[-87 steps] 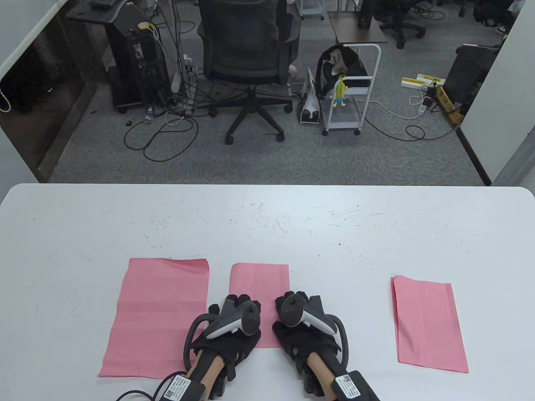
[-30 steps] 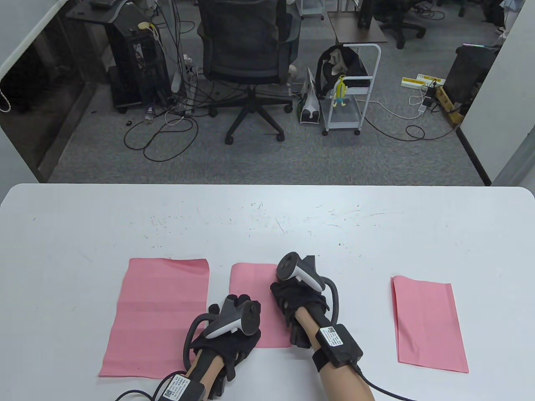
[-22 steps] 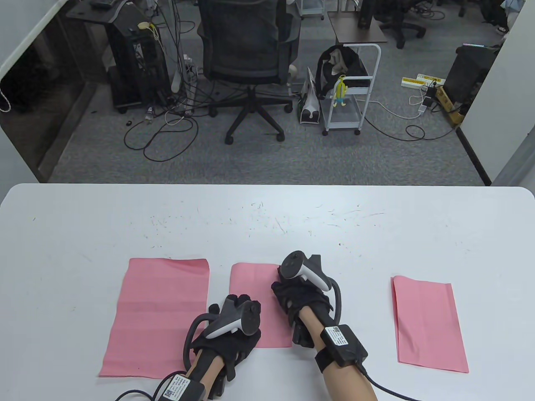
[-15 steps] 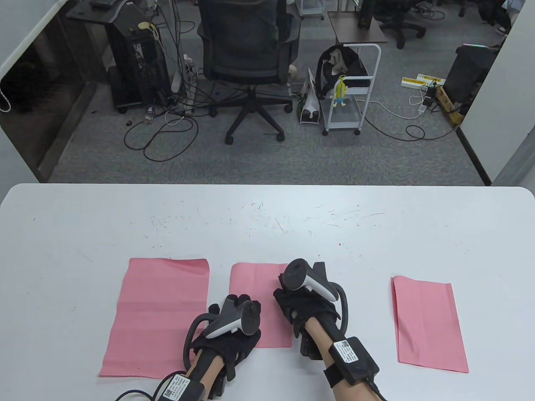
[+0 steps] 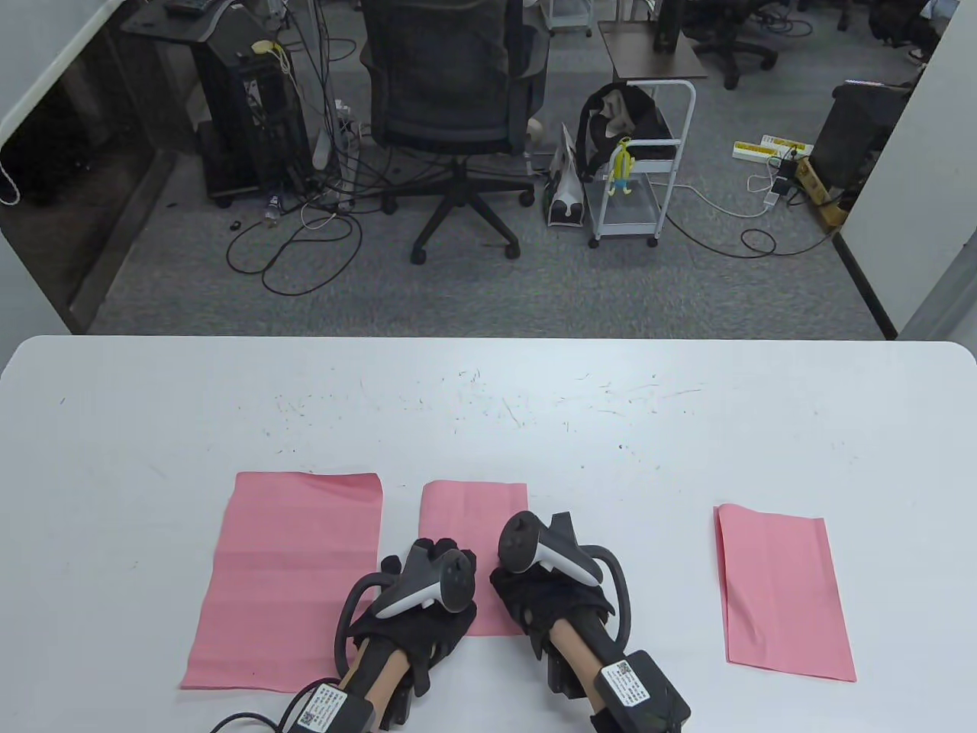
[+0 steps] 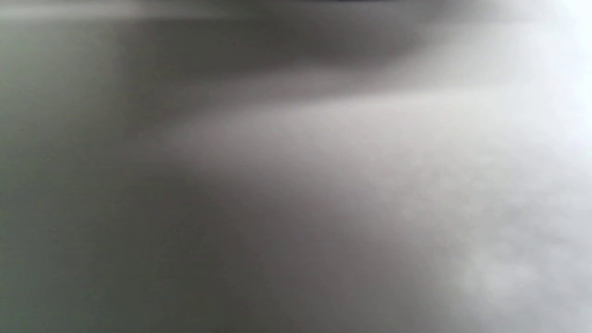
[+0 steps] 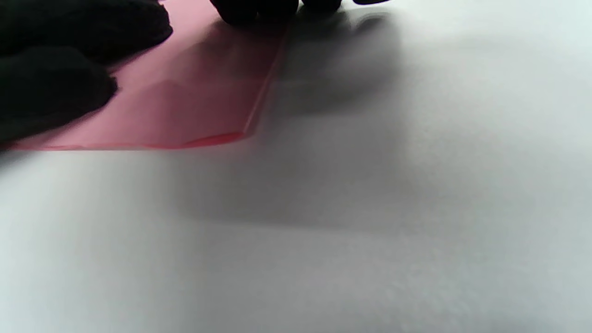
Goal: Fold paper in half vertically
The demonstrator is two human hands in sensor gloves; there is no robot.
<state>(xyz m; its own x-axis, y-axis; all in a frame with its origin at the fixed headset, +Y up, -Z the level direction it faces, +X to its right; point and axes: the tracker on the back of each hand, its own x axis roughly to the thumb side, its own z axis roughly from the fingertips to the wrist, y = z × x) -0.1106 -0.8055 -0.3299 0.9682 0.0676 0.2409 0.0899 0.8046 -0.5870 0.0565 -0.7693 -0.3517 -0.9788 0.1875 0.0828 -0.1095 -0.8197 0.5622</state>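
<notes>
- Right, the folded pink paper [image 5: 473, 513] lies flat on the white table [image 5: 488, 412], near the front edge, and both gloved hands are down on its near half.
- Left hand [image 5: 416, 611] rests on the paper's near left corner, palm down, fingertips [image 5: 443, 545] pointing away across the sheet; how firmly it presses, I cannot tell.
- Right hand [image 5: 546, 599] sits at the paper's right edge, beside the left hand and just apart from it, tracker up on its back.
- From the right wrist view, dark fingertips [image 7: 254, 11] touch down right at the paper's [image 7: 185, 101] right edge, and the near corner lies close to flat on the table [image 7: 370, 208].
- Whether the right hand's fingers are spread or drawn together is hidden under the tracker and glove.
- The left wrist view is a grey blur; nothing can be made out there.
- To the left, a larger pink sheet [image 5: 290, 580] lies open and flat, just beside the folded one.
- Well off to the right, another folded pink sheet [image 5: 782, 592] lies alone, slightly turned.
</notes>
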